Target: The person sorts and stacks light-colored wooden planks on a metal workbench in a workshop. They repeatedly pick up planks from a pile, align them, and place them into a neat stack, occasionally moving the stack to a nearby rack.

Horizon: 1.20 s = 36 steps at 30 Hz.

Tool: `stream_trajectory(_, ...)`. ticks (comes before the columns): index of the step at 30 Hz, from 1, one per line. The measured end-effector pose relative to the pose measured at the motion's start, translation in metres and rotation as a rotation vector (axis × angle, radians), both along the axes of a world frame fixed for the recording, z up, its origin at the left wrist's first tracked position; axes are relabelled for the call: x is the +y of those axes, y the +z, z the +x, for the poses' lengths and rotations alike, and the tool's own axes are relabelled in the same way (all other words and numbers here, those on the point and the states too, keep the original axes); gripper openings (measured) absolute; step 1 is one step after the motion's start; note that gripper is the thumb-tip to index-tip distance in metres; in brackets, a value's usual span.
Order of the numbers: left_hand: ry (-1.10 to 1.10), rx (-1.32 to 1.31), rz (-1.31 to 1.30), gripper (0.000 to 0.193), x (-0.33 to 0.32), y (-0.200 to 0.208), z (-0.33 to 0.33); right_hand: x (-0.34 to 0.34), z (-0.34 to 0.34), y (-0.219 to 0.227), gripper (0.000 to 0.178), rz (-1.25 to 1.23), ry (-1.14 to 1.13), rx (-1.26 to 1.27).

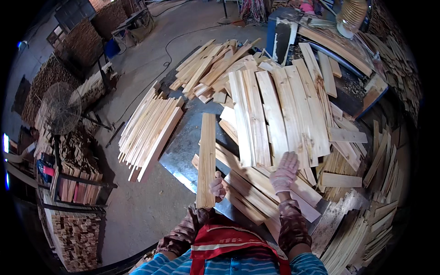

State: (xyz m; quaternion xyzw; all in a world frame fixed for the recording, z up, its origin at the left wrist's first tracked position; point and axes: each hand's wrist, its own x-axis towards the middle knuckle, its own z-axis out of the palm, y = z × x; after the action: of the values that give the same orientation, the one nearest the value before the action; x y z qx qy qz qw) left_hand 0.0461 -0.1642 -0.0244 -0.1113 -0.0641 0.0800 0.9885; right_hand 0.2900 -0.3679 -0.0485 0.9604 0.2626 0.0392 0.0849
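Observation:
My left hand [217,188], in a pale work glove, is closed around the lower right edge of a long, narrow wooden board [206,151]. The board points away from me, above the near left part of a metal-topped table [179,158]. Gloved as well, my right hand [284,174] has its fingers stretched out at the near ends of a row of light wooden boards [280,112]. Whether its palm presses on them is hard to see. Beneath both hands, more boards [250,183] lie at a slant, partly hidden by my arms.
A neat stack of narrow strips [151,130] stands left of the table. Loose boards [211,68] are heaped at its far side. A machine [339,50] with a ribbed hose [351,17] stands far right. Cut wood [348,238] fills the near right. A caged fan [61,107] is left.

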Motion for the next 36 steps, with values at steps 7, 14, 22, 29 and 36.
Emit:
stream_trajectory(7, -0.065, 0.023, 0.057, 0.041, 0.070, -0.005, -0.010, 0.006, 0.011, 0.033, 0.104, 0.064, -0.016, 0.110)
stream_trajectory(14, -0.148, 0.258, 0.316, 0.034, 0.145, 0.008, -0.019, 0.024, 0.025, 0.038, 0.073, 0.178, -0.222, 0.136)
stream_trajectory(22, 0.240, 0.878, 1.307, 0.039, 0.264, 0.090, -0.059, 0.021, -0.128, 0.004, 0.017, 0.426, -0.006, -0.026)
stream_trajectory(29, 0.550, 1.122, 1.302, 0.042, 0.425, 0.134, -0.011, 0.199, -0.220, 0.004, 0.033, 0.812, -0.368, 0.749)
stream_trajectory(36, 0.576, 0.991, 0.890, 0.041, 0.478, 0.069, 0.140, 0.212, -0.195, 0.021, 0.047, 0.472, 0.163, 0.717)
